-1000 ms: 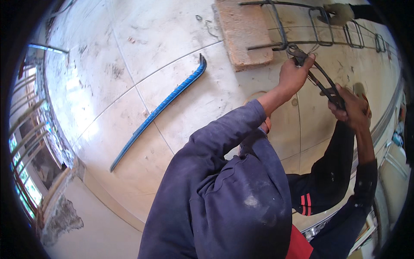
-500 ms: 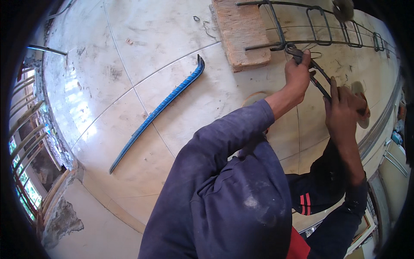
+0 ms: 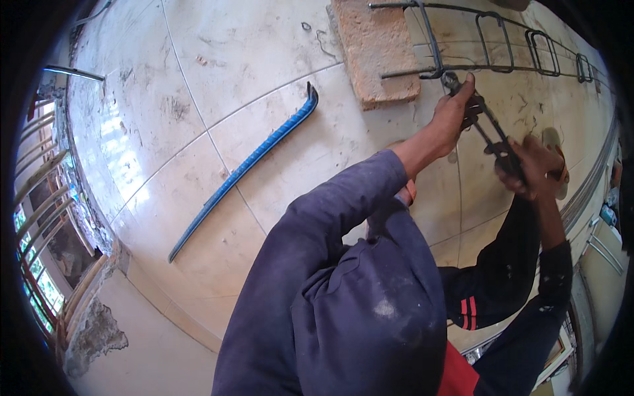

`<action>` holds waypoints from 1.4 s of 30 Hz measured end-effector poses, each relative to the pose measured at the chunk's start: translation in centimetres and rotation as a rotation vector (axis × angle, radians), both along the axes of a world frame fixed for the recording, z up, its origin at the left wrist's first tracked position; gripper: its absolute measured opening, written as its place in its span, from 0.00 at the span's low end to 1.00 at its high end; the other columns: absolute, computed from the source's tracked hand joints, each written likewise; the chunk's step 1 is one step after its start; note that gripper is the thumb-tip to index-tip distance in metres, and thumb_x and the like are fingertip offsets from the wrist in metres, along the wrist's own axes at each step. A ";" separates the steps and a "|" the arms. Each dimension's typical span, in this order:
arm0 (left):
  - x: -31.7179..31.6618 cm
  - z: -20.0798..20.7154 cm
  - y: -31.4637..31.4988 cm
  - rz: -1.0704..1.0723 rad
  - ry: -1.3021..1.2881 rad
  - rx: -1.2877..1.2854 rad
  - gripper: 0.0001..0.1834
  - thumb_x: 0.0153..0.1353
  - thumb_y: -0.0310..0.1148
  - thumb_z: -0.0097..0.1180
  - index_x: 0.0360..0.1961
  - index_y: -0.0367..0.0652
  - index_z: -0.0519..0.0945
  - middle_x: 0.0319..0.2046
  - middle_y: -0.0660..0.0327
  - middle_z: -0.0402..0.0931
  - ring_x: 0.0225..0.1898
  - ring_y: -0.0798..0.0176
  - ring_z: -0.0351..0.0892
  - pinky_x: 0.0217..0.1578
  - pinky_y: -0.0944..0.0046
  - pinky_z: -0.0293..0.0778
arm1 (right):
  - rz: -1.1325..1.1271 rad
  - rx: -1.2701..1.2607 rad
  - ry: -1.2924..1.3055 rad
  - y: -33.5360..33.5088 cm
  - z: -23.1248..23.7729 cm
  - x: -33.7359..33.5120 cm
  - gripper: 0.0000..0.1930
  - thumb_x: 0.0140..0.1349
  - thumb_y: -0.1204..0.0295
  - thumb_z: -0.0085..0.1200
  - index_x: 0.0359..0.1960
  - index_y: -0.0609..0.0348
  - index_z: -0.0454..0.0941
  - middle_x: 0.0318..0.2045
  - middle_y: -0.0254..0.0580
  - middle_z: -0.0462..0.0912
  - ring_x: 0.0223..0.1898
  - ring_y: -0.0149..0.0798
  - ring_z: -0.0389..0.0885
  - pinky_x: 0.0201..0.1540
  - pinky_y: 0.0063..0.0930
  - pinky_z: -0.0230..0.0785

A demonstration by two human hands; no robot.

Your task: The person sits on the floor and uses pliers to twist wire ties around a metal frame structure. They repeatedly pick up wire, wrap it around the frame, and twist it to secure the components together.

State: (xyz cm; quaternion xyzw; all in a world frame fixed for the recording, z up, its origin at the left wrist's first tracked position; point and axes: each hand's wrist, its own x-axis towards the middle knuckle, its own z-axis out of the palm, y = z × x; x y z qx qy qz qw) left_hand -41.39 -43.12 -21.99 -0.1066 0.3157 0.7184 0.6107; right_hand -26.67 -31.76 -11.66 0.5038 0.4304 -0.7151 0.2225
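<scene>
A pair of long-handled pincers [image 3: 490, 119] is held just below a cage of thin steel rods [image 3: 456, 67]. Close to the jaws, my left hand [image 3: 449, 122] is closed around the tool, its thumb pointing up toward the rods. My right hand [image 3: 535, 164] grips the far ends of the handles, slightly blurred. The jaws sit by the corner where a bent stirrup [image 3: 433, 39] meets the lower rod; whether they touch wire there I cannot tell. The end of the cage rests on a reddish brick block [image 3: 380, 56].
A blue-wrapped pry bar [image 3: 254, 158] with a hooked end lies on the tiled floor [image 3: 158, 218]. Wire scraps [image 3: 323, 43] are scattered near the block. Sandalled feet [image 3: 561, 173] are beside my right hand. At the left is a barred window [image 3: 46, 218] with broken plaster.
The pincers' jaws have dropped slightly away from the rod corner. My right hand has shifted down and right with the handles. A dark rounded thing at the top has mostly left view.
</scene>
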 end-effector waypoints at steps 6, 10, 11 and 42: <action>-0.4 1.0 1.7 0.172 -0.265 0.044 0.20 0.67 0.47 0.47 0.35 0.38 0.68 0.32 0.57 0.71 0.37 0.58 0.76 0.45 0.59 0.78 | 0.721 1.271 0.042 -3.8 1.8 -2.0 0.19 0.62 0.61 0.51 0.50 0.59 0.72 0.26 0.41 0.78 0.25 0.37 0.76 0.25 0.27 0.67; -0.4 1.0 2.3 0.181 -0.309 0.072 0.19 0.66 0.48 0.48 0.34 0.40 0.70 0.31 0.59 0.72 0.34 0.61 0.75 0.43 0.61 0.76 | 1.121 1.803 -0.017 -4.7 2.0 -2.0 0.27 0.55 0.63 0.58 0.57 0.57 0.69 0.36 0.43 0.77 0.38 0.44 0.75 0.41 0.40 0.66; -0.4 0.9 2.3 0.184 -0.297 0.071 0.18 0.66 0.47 0.48 0.34 0.40 0.70 0.30 0.59 0.72 0.34 0.62 0.75 0.42 0.61 0.76 | 1.157 1.944 -0.020 -4.7 1.5 -1.8 0.28 0.55 0.62 0.58 0.58 0.57 0.69 0.37 0.43 0.76 0.37 0.45 0.74 0.42 0.41 0.65; -0.5 0.2 0.0 0.063 -0.289 0.052 0.10 0.58 0.40 0.57 0.33 0.46 0.73 0.24 0.65 0.71 0.27 0.67 0.72 0.30 0.66 0.67 | 0.573 1.169 0.180 2.2 0.0 -6.4 0.19 0.63 0.67 0.49 0.56 0.54 0.71 0.51 0.45 0.74 0.50 0.40 0.75 0.57 0.31 0.64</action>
